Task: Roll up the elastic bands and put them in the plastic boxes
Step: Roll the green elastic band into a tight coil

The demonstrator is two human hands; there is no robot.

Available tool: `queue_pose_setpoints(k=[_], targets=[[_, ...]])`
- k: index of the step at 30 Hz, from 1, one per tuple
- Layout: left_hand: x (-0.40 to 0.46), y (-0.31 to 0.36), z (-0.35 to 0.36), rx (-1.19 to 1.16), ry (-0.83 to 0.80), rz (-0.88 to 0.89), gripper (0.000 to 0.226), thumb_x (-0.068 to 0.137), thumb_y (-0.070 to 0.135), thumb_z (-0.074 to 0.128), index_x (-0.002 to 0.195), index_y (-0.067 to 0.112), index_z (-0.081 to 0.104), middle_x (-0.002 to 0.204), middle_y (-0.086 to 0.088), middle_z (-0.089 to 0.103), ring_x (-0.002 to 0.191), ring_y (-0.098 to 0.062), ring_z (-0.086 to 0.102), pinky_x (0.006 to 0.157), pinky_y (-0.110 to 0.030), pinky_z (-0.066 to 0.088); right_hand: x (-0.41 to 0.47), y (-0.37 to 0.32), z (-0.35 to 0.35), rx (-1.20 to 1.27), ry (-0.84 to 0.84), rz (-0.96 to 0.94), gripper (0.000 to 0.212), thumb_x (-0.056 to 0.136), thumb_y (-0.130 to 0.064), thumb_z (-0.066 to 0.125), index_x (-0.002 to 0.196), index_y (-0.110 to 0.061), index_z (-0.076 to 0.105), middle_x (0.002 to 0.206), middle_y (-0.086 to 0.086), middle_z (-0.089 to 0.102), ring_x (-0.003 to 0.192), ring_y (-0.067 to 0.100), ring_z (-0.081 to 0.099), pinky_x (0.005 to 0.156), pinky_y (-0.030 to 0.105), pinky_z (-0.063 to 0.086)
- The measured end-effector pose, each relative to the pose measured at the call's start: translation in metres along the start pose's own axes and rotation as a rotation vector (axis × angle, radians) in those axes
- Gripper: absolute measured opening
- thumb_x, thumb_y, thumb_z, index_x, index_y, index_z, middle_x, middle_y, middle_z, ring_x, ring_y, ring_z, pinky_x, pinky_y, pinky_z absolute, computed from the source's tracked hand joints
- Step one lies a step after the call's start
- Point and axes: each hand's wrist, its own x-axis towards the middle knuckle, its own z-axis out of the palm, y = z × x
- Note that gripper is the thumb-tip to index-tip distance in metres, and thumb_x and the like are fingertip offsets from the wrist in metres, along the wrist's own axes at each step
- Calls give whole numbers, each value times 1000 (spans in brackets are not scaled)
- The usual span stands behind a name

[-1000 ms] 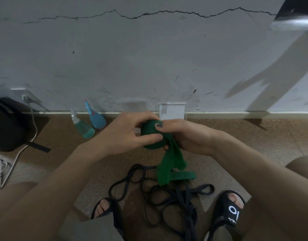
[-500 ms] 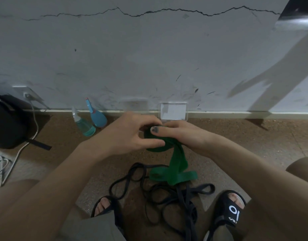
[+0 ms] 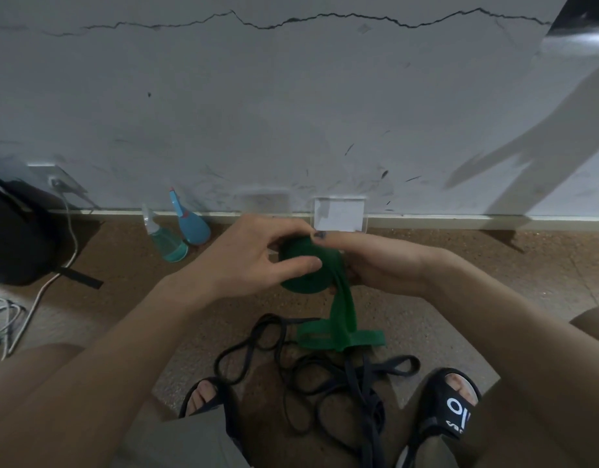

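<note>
- The green elastic band [image 3: 303, 270], partly wound into a roll, is held in the air in front of the wall [image 3: 291, 113], above the floor [image 3: 460, 292].
- The left hand [image 3: 254, 258] has its grip closed round the roll, thumb across the near face and fingers curled over the top.
- The right hand [image 3: 375, 265] also has its grip on the band: the thumb, with a dark-painted nail, presses on top of the roll, and the fingers curl under the strip where it leaves the roll.
- The loose tail of the band hangs down from the roll and ends in a flat loop lying on the floor.
- A tangle of black elastic bands [image 3: 325, 376] lies on the floor just below the roll, touching the green loop, between the two feet.
- A clear plastic box [image 3: 340, 214] stands against the foot of the wall, just beyond the hands; a second box [image 3: 262, 202] beside it is blurred.
- Two spray bottles [image 3: 176, 234], teal and blue, lean at the foot of the wall, left of the hands.
- A black bag [image 3: 18, 238] and white cables [image 3: 38, 298] lie far left along the wall.
- The right black sandal [image 3: 450, 410] bears white letters, cut off and unreadable; the left sandal [image 3: 210, 400] shows none.
- A long crack [image 3: 291, 21] runs across the top of the wall.
</note>
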Motion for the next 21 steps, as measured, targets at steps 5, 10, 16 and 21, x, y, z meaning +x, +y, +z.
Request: queue_pose_setpoints(k=[5, 10, 16, 21], targets=[[2, 0, -3, 41, -75, -17, 36, 87, 49, 69, 115, 25, 68, 99, 16, 70, 92, -2, 66, 78, -21, 53, 5, 1, 4, -64, 112, 9, 59, 80, -60, 76, 116, -13, 74, 110, 6, 78, 105, 26, 72, 105, 48, 50], [1, 0, 5, 87, -71, 26, 40, 89, 56, 62, 111, 24, 69, 91, 11, 71, 81, -7, 66, 69, -35, 52, 1, -1, 2, -34, -8, 54, 52, 92, -57, 62, 130, -22, 67, 120, 3, 75, 113, 22, 70, 106, 44, 49], [1, 1, 3, 43, -112, -6, 38, 86, 52, 70, 114, 26, 68, 93, 14, 70, 85, -4, 66, 71, -28, 52, 7, 1, 3, -78, 90, 16, 57, 82, -57, 73, 113, -9, 73, 101, 12, 74, 96, 25, 69, 98, 46, 48], [-2, 1, 3, 16, -25, 13, 38, 87, 51, 66, 114, 23, 69, 93, 12, 71, 84, -8, 67, 71, -33, 53, 1, 0, -3, 18, -40, 24, 52, 94, -56, 62, 127, -16, 68, 118, 9, 75, 109, 27, 70, 99, 41, 50]])
